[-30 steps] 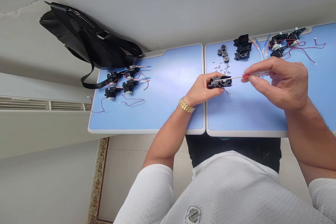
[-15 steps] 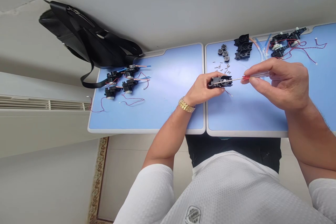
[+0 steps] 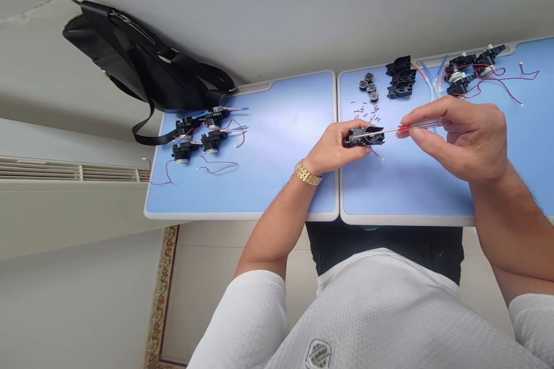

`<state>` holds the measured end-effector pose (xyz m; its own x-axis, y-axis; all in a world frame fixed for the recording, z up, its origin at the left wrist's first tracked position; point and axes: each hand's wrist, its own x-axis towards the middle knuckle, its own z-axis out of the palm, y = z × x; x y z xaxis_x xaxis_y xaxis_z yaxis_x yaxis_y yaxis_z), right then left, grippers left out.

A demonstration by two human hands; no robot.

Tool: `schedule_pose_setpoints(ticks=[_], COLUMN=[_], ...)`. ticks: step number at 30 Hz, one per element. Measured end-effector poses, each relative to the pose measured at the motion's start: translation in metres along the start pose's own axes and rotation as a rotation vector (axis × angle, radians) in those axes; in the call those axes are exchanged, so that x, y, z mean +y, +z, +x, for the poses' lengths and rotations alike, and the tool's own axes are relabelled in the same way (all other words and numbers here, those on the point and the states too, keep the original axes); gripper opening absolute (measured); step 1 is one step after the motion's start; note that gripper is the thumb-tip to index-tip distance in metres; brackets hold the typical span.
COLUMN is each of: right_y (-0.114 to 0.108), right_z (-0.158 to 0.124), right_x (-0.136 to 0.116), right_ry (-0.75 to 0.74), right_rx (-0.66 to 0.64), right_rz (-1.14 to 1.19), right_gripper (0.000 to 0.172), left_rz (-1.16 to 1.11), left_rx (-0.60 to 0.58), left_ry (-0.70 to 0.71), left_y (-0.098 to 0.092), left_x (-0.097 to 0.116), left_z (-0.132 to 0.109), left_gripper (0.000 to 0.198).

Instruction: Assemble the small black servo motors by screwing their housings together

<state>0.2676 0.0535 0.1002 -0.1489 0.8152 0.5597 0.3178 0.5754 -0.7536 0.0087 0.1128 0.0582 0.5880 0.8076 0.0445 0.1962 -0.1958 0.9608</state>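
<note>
My left hand [image 3: 340, 147] is closed round a black plastic assembly [image 3: 375, 136], with thumb and fingers on its two sides. A thin red wire [image 3: 378, 155] sticks out below it. My right hand [image 3: 471, 135] pinches a screwdriver with a clear and red handle [image 3: 404, 128]. Its metal shaft lies across the assembly, with the tip near the left end; exactly what the tip touches is too small to tell. Small screws [image 3: 373, 112] are scattered just behind the assembly. Several round black parts [image 3: 371, 87] sit beyond them.
Black housings [image 3: 400, 77] lie at the back, beside clear, blue and orange tubes [image 3: 433, 83]. Wired black assemblies [image 3: 459, 85] are at the back right, similar ones [image 3: 213, 142] on the left table [image 3: 277, 196]. A black bag [image 3: 142, 63] leans behind the left table's far corner.
The black assembly has shifted very slightly to the right in my left hand. My right hand and the screwdriver have moved a little to the left.
</note>
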Motion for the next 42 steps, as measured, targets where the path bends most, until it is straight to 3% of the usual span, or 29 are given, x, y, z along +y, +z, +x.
schedule_pose_setpoints(ticks=[6, 18, 30, 35, 42], right_y=[-0.001, -0.001, -0.003, -0.003, 0.000], right_z=[0.000, 0.001, 0.000, -0.002, -0.001], right_x=[0.000, -0.002, -0.001, -0.004, -0.008], right_ry=[-0.028, 0.014, -0.016, 0.041, 0.117], right_rx=[-0.006, -0.001, 0.015, 0.097, 0.170], right_rz=[0.004, -0.006, 0.014, 0.052, 0.065], right_gripper=[0.026, 0.014, 0.026, 0.024, 0.016], left_rz=[-0.007, 0.025, -0.067, -0.110, -0.051], left_rx=[0.005, 0.012, -0.046, 0.021, 0.126], left_ry=[-0.007, -0.012, 0.011, 0.017, 0.133], left_y=[0.000, -0.003, -0.009, -0.006, -0.001], left_x=[0.000, -0.002, -0.009, -0.014, -0.024], left_z=[-0.001, -0.001, -0.001, 0.001, 0.003], left_gripper=[0.035, 0.036, 0.047, 0.053, 0.058])
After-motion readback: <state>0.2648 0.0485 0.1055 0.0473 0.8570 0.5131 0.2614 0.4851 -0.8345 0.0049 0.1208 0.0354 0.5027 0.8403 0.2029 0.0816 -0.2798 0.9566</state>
